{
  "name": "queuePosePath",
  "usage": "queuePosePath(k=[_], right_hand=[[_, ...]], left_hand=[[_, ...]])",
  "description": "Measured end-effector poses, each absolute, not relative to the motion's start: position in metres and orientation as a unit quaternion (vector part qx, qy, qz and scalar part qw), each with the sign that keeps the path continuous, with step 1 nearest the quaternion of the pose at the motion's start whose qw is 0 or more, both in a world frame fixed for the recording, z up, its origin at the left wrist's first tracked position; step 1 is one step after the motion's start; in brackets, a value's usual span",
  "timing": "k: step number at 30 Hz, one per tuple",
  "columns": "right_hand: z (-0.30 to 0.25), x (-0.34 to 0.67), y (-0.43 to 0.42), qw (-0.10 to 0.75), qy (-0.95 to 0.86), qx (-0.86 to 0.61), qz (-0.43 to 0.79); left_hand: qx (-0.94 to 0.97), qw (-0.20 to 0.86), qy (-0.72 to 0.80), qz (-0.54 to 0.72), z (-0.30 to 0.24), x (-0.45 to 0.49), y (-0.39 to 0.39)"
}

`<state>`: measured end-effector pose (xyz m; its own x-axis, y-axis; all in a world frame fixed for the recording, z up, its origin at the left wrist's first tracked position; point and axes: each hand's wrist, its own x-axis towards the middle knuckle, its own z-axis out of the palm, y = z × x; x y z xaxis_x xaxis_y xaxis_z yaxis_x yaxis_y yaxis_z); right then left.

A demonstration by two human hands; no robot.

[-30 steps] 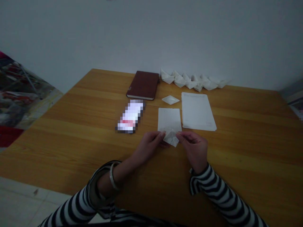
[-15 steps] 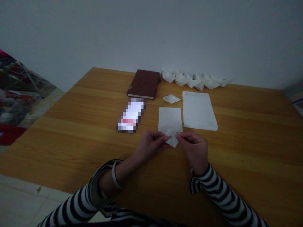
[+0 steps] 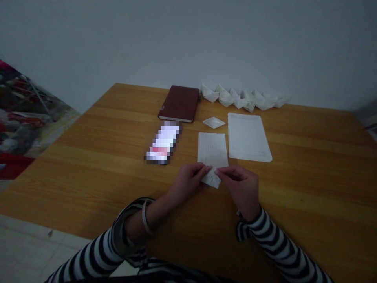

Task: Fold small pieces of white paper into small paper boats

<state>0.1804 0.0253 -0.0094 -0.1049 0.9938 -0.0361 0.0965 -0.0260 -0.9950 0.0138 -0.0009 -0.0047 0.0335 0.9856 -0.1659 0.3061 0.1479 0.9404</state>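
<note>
A small folded piece of white paper (image 3: 212, 179) is pinched between my two hands just above the wooden table (image 3: 88, 157). My left hand (image 3: 185, 182) grips its left side with closed fingers. Closed fingers of my right hand (image 3: 240, 186) grip its right side, the fingertips of both hands nearly meeting over the paper. Just beyond my hands a small lined sheet (image 3: 212, 149) lies flat.
A larger white sheet (image 3: 249, 136) lies to the right of the small one. One paper boat (image 3: 214, 122) sits alone; several more (image 3: 243, 98) line the table's far edge by the wall. A brown notebook (image 3: 179, 103) and a blurred-out phone (image 3: 163, 142) lie to the left.
My fingertips have drawn closer together over the folded paper, pressing it narrower and a little lower. The view has shifted slightly.
</note>
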Motion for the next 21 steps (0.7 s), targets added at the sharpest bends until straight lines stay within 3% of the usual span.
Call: queuePosePath(k=[3, 6, 10, 17, 21], right_hand=[[-0.0082, 0.1817, 0.0284, 0.428, -0.515, -0.488, 0.559], [-0.0080, 0.1851, 0.0323, 0.361, -0.551, -0.457, 0.597], [-0.0092, 0.1895, 0.0356, 0.284, -0.636, -0.431, 0.574], [-0.0066, 0.1894, 0.0327, 0.265, -0.739, -0.396, 0.477], [-0.0095, 0.1865, 0.0321, 0.258, -0.742, -0.385, 0.485]], left_hand=[[0.570, 0.429, 0.604, 0.356, -0.0006, 0.0135, -0.0033], [0.599, 0.396, 0.600, 0.353, 0.0029, 0.0126, -0.0043], [0.625, 0.387, 0.588, 0.337, 0.0038, 0.0126, -0.0040], [0.628, 0.400, 0.579, 0.333, 0.0025, 0.0124, -0.0022], [0.620, 0.383, 0.596, 0.338, 0.0017, 0.0125, -0.0019]])
